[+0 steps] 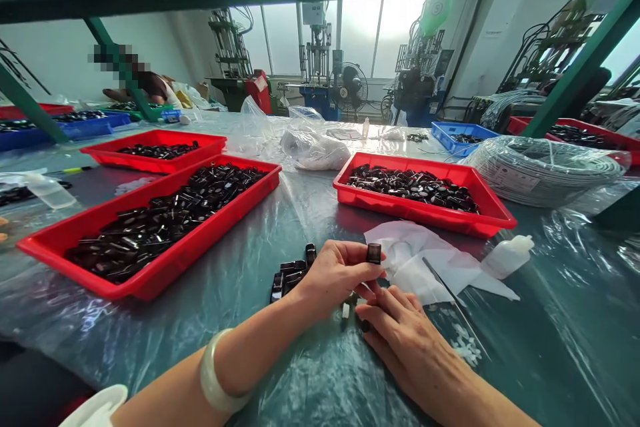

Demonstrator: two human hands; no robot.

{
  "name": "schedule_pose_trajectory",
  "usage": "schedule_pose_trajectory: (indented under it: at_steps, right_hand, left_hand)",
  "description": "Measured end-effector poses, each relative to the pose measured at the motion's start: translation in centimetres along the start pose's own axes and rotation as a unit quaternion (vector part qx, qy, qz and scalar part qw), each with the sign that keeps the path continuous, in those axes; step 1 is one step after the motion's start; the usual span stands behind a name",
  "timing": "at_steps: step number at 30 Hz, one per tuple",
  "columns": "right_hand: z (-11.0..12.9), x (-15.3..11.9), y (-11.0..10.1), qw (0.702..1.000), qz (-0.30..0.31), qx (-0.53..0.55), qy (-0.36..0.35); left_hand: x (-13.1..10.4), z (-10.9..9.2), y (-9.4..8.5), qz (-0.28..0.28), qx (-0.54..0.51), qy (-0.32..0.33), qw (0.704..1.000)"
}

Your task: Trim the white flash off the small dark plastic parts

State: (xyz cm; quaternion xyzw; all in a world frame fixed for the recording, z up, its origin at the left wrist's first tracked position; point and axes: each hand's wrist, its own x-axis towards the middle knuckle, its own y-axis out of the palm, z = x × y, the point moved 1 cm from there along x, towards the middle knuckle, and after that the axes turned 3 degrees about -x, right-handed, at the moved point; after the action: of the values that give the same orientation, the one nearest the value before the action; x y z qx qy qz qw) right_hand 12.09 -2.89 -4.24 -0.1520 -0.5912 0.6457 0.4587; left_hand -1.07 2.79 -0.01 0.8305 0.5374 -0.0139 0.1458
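Note:
My left hand (340, 273), with a pale bangle (215, 373) on the forearm, pinches a small glossy black plastic piece (373, 253) upright between thumb and fingers. Close beside it, my right hand (400, 323) is curled low over the table. A dark bit shows by its thumb, but the fingers hide what it is. Behind the left wrist lies a small pile of similar black pieces (289, 277). A small white piece (345, 310) sits on the table between the hands. To the right are a thin metal rod (453, 300) and several small translucent white bits (466, 345).
Red trays of black pieces stand at left (145, 290) and right (425, 217). A white sheet (410, 260) and a white squeeze bottle (509, 255) lie right of my hands. Behind them is a wrapped coil (545, 170). Another person (150, 87) sits far left.

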Motion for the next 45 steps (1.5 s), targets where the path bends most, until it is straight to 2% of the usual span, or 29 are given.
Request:
schedule_pose_trajectory:
  at_steps: [3, 8, 12, 16, 21, 24, 28, 31, 34, 39, 41, 45]
  right_hand:
    - [-0.1, 0.2, 0.2, 0.999, -0.025, 0.028, 0.011]
    - [-0.6, 0.2, 0.5, 0.996, -0.068, 0.048, -0.03]
    - [-0.6, -0.5, -0.4, 0.996, -0.051, 0.048, -0.05]
    - [-0.8, -1.0, -1.2, 0.998, -0.014, 0.04, -0.035]
    - [-1.3, -0.9, -0.6, 0.998, -0.052, 0.021, -0.03]
    - [-1.3, -0.8, -0.3, 0.997, -0.063, 0.018, -0.042]
    - [-1.2, -1.0, -1.1, 0.999, -0.036, 0.026, -0.029]
    - [-1.4, -1.1, -2.3, 0.997, -0.013, 0.076, -0.007]
    - [-1.9, -1.0, -3.6, 0.991, -0.049, 0.117, 0.032]
    - [-2.6, -0.9, -4.8, 0.976, -0.175, 0.119, 0.062]
    - [-2.5, -0.8, -4.9, 0.971, -0.185, 0.137, 0.056]
    - [-2.2, -0.8, -4.8, 0.971, -0.168, 0.167, 0.045]
  left_hand:
    - [0.0, 0.2, 0.1, -0.006, 0.003, -0.003, 1.0]
    - [0.0, 0.4, 0.3, -0.001, 0.001, 0.007, 1.0]
    - [-0.1, 0.7, 0.6, -0.008, 0.009, 0.016, 1.0]
    - [-0.1, 1.6, 0.8, 0.027, 0.02, 0.014, 0.999]
    - [-0.1, 2.4, 0.6, 0.058, 0.076, 0.081, 0.992]
    - [-0.2, 2.5, 0.6, 0.061, 0.103, 0.093, 0.988]
    - [-0.2, 2.4, 0.7, 0.052, 0.094, 0.074, 0.991]
    - [-0.2, 2.3, 0.9, 0.032, 0.084, 0.051, 0.995]
    - [-0.2, 2.2, 1.0, 0.025, 0.087, 0.021, 0.996]
    - [-0.4, 2.4, 1.2, 0.068, 0.086, -0.028, 0.994]
    - [-0.5, 2.4, 1.3, 0.095, 0.087, -0.041, 0.991]
    - [-0.7, 2.6, 1.5, 0.129, 0.096, -0.051, 0.986]
